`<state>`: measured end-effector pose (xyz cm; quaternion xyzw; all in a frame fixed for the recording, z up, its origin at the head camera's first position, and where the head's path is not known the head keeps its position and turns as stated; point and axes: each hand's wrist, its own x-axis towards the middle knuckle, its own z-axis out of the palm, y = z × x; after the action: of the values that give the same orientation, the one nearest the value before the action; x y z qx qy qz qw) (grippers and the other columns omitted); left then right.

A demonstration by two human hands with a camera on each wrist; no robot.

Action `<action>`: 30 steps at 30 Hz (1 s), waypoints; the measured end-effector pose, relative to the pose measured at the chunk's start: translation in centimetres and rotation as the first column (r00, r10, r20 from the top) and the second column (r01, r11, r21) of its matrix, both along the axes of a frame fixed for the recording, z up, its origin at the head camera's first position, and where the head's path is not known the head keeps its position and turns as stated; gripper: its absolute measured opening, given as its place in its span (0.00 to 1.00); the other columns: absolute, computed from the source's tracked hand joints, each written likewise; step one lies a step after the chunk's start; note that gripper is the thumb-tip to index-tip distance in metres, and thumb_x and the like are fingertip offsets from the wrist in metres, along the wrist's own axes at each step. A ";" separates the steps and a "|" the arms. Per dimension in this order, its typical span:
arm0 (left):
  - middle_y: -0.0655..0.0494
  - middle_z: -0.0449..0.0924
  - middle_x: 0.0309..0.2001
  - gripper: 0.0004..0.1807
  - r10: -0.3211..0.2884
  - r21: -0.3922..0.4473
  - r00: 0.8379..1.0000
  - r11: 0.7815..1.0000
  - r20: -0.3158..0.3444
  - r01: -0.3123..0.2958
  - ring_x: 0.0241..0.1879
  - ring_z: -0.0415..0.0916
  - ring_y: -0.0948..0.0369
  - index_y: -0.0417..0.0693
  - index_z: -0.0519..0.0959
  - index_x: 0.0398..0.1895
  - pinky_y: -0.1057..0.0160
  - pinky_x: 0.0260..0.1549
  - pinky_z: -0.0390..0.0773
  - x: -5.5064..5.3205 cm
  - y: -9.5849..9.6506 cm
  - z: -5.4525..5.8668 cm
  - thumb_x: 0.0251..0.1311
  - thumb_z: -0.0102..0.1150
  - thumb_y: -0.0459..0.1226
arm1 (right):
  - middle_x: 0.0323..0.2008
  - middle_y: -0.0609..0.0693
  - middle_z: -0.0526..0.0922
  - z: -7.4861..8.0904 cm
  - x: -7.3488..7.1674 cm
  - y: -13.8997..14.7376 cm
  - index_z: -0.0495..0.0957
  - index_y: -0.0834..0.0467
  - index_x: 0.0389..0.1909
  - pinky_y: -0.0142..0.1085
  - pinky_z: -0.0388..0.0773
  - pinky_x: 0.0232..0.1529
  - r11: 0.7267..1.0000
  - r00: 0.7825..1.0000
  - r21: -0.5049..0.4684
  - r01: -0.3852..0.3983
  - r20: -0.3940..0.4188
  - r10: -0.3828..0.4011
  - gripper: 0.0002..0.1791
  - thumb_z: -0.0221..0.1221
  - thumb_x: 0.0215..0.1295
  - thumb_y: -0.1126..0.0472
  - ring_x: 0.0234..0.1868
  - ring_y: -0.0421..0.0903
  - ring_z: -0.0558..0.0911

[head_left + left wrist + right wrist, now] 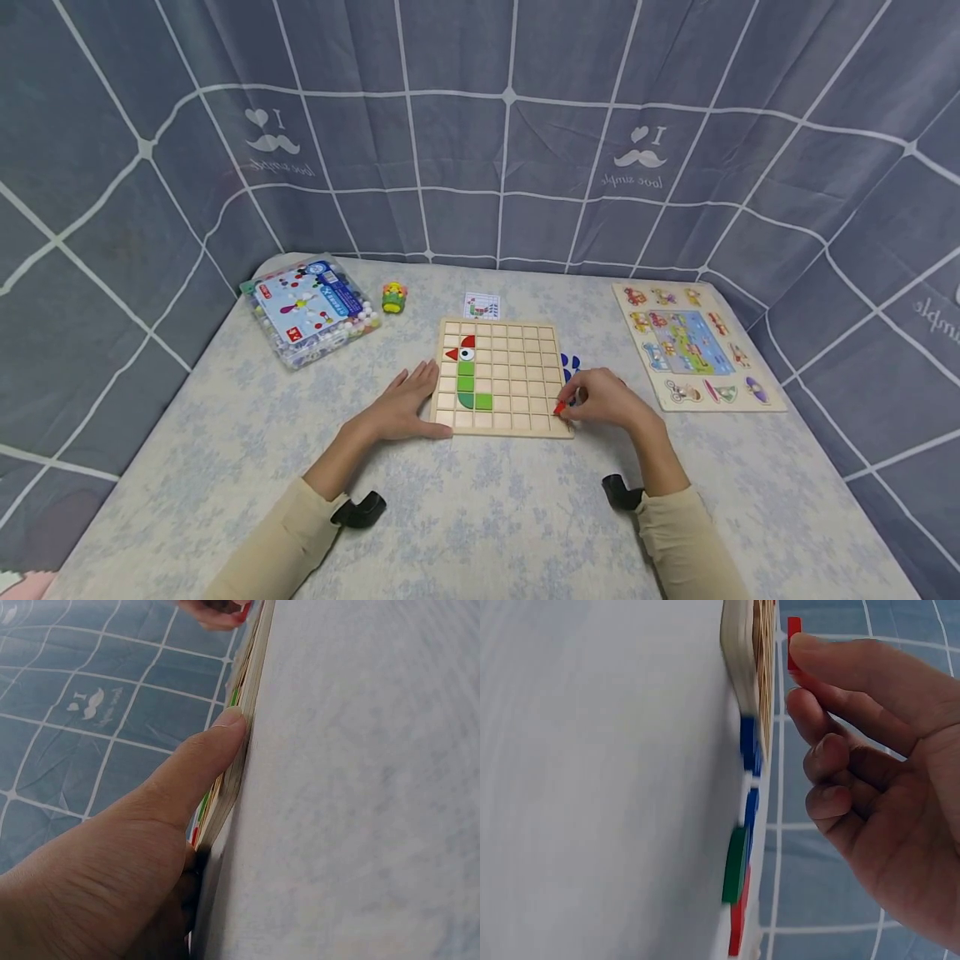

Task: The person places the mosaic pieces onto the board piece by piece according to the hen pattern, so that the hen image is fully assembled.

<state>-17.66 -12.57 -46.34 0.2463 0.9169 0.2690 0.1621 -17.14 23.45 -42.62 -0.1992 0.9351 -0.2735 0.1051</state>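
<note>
A wooden grid board (pixel 517 367) lies on the cloth-covered table. On its left side, flat pieces form a bird-like figure: a red quarter piece (pixel 468 342), a red triangle (pixel 452 355), an eye piece (pixel 467 355), green squares (pixel 466 368) and a darker green curved piece (pixel 466 400). My left hand (pixel 408 404) rests against the board's left edge, its thumb at the front corner, fingers fairly straight. Over the board's right front part, my right hand (pixel 603 397) pinches a small red piece (pixel 793 628) between thumb and index finger; its full shape is hidden.
Blue pieces (pixel 572 362), a green piece (pixel 735 866) and a red one (pixel 737 922) lie right of the board. Behind it is a picture card (pixel 482 306). A toy figure (pixel 393 297) and a bead box (pixel 315 308) stand left; a picture puzzle (pixel 697 346) lies right.
</note>
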 end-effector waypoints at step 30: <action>0.44 0.36 0.79 0.63 0.001 -0.006 1.000 1.000 -0.006 -0.001 0.79 0.33 0.49 0.38 0.41 0.77 0.43 0.75 0.37 0.1 0.0 -0.1 0.51 0.66 0.62 | 0.28 0.43 0.82 0.3 -0.7 -10.9 0.86 0.55 0.30 0.28 0.74 0.27 0.987 0.985 -0.008 -0.160 0.068 0.161 0.05 0.71 0.51 0.63 0.25 0.37 0.75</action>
<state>-17.60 -12.56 -46.44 0.2461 0.9183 0.2657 0.1598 -17.89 12.57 -42.33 -0.2646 0.9116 -0.2718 0.1584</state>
